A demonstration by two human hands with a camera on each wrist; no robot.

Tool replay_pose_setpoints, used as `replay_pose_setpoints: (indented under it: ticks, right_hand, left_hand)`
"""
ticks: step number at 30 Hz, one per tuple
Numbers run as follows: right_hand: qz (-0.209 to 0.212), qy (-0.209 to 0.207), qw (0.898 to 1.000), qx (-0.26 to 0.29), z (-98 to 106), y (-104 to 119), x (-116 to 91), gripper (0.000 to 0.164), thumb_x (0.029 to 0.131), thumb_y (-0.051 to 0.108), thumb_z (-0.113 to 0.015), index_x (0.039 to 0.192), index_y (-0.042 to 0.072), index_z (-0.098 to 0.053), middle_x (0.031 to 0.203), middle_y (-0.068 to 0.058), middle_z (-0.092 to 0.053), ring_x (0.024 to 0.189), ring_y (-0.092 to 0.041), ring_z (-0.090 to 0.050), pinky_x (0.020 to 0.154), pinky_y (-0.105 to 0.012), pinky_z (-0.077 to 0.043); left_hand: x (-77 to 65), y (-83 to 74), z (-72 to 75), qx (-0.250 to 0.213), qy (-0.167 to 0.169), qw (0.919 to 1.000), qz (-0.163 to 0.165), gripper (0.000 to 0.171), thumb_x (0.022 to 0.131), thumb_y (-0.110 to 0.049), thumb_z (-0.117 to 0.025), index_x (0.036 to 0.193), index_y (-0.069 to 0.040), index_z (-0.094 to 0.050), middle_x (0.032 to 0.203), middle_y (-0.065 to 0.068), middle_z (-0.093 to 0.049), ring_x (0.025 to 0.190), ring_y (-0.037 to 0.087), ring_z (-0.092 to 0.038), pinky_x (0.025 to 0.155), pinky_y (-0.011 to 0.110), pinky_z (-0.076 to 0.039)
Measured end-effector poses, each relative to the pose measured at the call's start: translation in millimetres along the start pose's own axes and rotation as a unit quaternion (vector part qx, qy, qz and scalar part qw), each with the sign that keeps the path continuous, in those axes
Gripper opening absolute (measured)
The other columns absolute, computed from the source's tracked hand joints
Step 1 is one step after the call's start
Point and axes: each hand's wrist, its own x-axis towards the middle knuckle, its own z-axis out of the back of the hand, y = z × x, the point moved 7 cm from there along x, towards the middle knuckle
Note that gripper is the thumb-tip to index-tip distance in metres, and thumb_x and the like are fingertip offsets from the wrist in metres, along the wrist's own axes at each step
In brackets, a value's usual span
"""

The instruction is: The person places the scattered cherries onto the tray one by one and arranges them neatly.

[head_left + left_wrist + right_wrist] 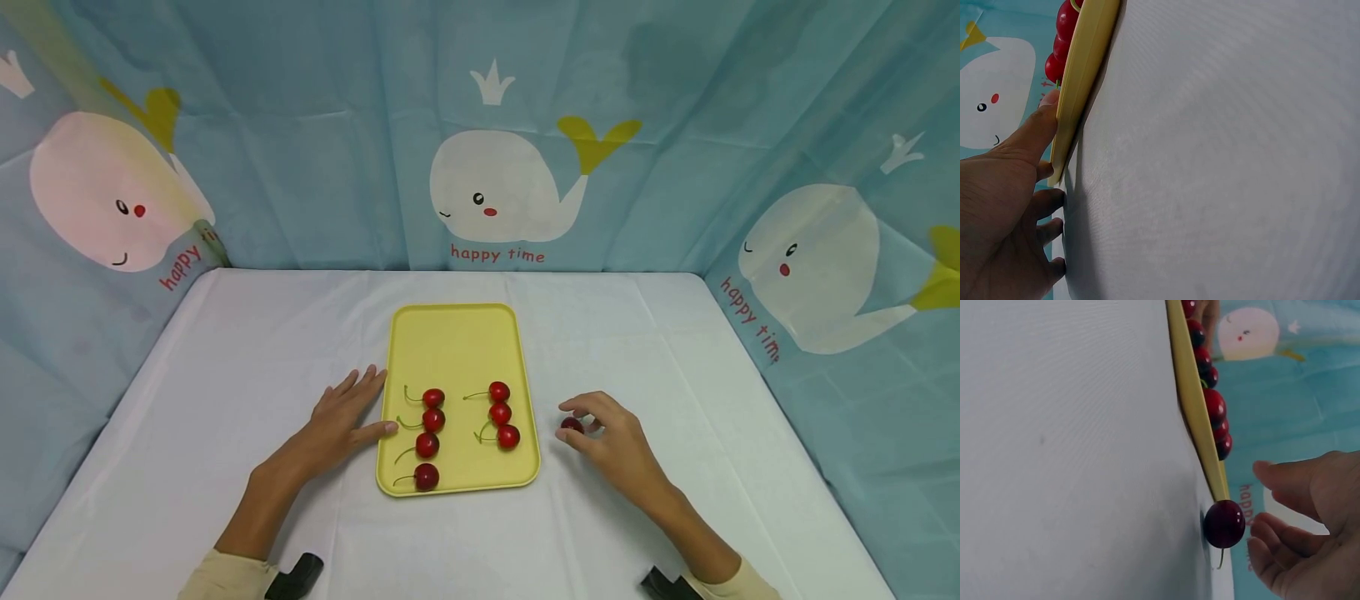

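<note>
A dark red cherry [1224, 524] with a green stem lies on the white tablecloth, right of the yellow tray [457, 342]. Around it curves my right hand [618, 446], and the right wrist view shows a gap between thumb, fingers and fruit. My left hand [337, 429] rests at the tray's left edge, fingers spread on the cloth, thumb [1034, 128] over the rim. On the tray, several cherries [427, 445] form a left column with stems pointing left. Three more cherries [500, 413] make a right column.
The tray's raised rim [539, 454] stands between the lone cherry and the two columns. Behind the table hangs a blue curtain [300, 192] printed with whales, which also closes off both sides. White tablecloth [600, 333] surrounds the tray.
</note>
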Motion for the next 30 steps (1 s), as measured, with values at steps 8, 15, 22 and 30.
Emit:
replay_pose_setpoints:
  ticks: [8, 15, 22, 30]
  right_hand:
    - [-0.042, 0.034, 0.998, -0.031, -4.7, -8.6, -1.3, 0.039, 0.081, 0.003, -0.091, 0.116, 0.011, -0.078, 0.115, -0.001, -0.072, 0.104, -0.02, -0.062, 0.082, -0.031, -0.058]
    - [-0.051, 0.058, 0.994, -0.083, -10.4, -11.0, -3.6, 0.044, 0.077, 0.001, -0.093, 0.117, 0.013, -0.079, 0.118, 0.001, -0.07, 0.109, -0.018, -0.06, 0.087, -0.035, -0.056]
    - [-0.044, 0.066, 0.993, -0.09, -11.8, -12.0, -4.0, 0.035, 0.082, -0.002, -0.088, 0.112, 0.015, -0.081, 0.115, 0.002, -0.07, 0.107, -0.019, -0.061, 0.09, -0.04, -0.056]
    - [-0.021, 0.022, 0.997, -0.065, -3.0, -11.0, -2.7, 0.027, 0.09, -0.002, -0.082, 0.113, 0.012, -0.08, 0.114, 0.003, -0.069, 0.101, -0.014, -0.063, 0.077, -0.029, -0.057]
  left_hand:
    - [-0.3, 2.9, -0.5, -0.001, 0.005, 1.0, 0.005, 0.093, 0.097, -0.05, -0.074, 0.168, -0.009, -0.03, 0.174, 0.02, -0.024, 0.162, 0.047, -0.011, 0.127, 0.071, -0.002]
    - [-0.8, 2.4, 0.0, -0.003, 0.004, 1.0, 0.004, 0.093, 0.097, -0.049, -0.074, 0.168, -0.009, -0.03, 0.174, 0.02, -0.024, 0.162, 0.047, -0.011, 0.127, 0.072, -0.003]
    - [-0.6, 1.4, -0.2, -0.005, 0.005, 1.0, 0.004, 0.093, 0.097, -0.05, -0.074, 0.168, -0.009, -0.03, 0.174, 0.02, -0.024, 0.162, 0.046, -0.011, 0.127, 0.071, -0.002]
    - [0.6, 1.4, -0.8, -0.001, 0.005, 1.0, 0.004, 0.093, 0.097, -0.051, -0.073, 0.168, -0.008, -0.03, 0.174, 0.021, -0.024, 0.162, 0.047, -0.012, 0.127, 0.072, -0.003]
